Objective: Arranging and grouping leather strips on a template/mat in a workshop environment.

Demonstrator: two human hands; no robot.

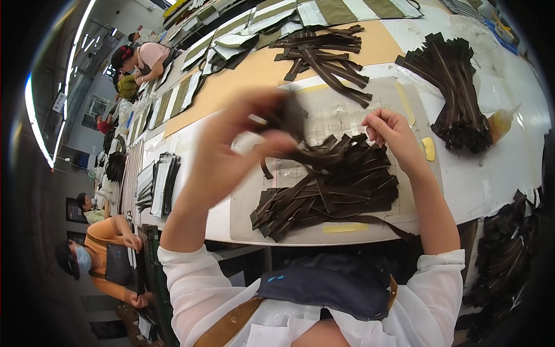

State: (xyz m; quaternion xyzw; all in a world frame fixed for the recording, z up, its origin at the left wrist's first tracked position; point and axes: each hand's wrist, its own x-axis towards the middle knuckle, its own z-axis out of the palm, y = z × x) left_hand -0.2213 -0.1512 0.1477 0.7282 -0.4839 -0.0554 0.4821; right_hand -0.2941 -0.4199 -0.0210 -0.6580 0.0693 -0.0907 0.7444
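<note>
A heap of dark brown zippers (341,191) with metal teeth lies on a grey board (245,214) at the table's near edge. Above the heap's far left side is my left hand (231,144), smeared by motion. Its thumb and fingers close on a blurred dark brown strip (289,118), which looks like one of the zippers. My right hand (388,132) is over the heap's far right corner, fingers curled into a pinch. What the pinch holds, if anything, is too small to make out.
Loose zippers (324,55) lie beyond the board. A tied zipper bundle (451,92) stands at the right beside a bottle of yellowish stuff (502,122). Striped fabric panels (254,29) line the far side. More zippers (503,254) hang lower right. Co-workers (107,254) are along the left.
</note>
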